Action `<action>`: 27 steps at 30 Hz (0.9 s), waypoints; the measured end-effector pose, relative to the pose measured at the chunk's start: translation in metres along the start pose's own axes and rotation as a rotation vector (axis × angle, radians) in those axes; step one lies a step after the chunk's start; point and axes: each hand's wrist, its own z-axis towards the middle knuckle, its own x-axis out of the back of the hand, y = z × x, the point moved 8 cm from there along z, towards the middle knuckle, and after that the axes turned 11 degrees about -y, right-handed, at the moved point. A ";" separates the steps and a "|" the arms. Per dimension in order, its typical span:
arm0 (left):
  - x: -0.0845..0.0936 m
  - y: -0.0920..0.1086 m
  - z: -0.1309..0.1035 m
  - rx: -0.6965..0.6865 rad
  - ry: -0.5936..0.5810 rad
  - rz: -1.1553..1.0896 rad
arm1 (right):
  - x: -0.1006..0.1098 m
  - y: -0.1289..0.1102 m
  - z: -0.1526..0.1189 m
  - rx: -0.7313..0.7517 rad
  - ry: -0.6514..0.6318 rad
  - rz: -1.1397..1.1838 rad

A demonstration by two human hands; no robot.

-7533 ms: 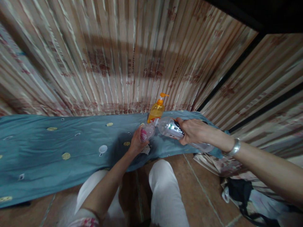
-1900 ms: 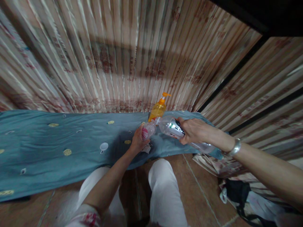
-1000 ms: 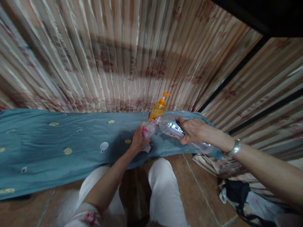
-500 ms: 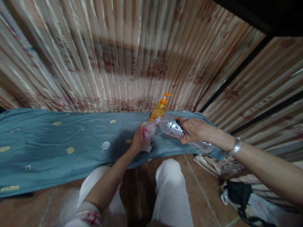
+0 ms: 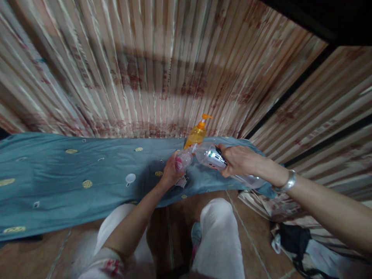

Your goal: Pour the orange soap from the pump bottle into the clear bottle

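Observation:
My left hand (image 5: 171, 169) is wrapped round a small clear plastic bottle (image 5: 185, 158) with a pink label, its neck tilted up to the right. In my right hand (image 5: 238, 159) is a larger clear plastic bottle (image 5: 207, 154) with a silver and black label, tipped so that its neck points left. The two necks meet mouth to mouth, or nearly so; whether liquid passes between them I cannot make out. Just behind them stands a yellow pump bottle (image 5: 196, 135) with an orange pump head. A small crumpled pale piece (image 5: 181, 182) lies beneath my left hand.
A blue-green patterned cloth (image 5: 107, 166) covers the low surface. Striped curtain-like sheeting (image 5: 145, 77) rises behind it, with a dark frame bar (image 5: 290, 93) at right. A dark bag (image 5: 293, 238) lies on the tiled floor (image 5: 165, 232), right of my legs.
My right knee has shifted to the right, and a shoe now shows beside it. Both hands and both bottles keep almost the same place.

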 end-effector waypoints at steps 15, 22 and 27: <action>-0.002 -0.002 0.000 0.005 -0.004 0.005 | 0.000 -0.001 0.000 0.016 0.009 -0.001; -0.001 -0.001 0.000 0.009 0.006 0.009 | 0.002 -0.002 0.000 0.012 -0.014 0.010; -0.001 -0.002 0.000 0.015 0.008 0.012 | 0.002 -0.002 -0.001 0.009 -0.013 0.005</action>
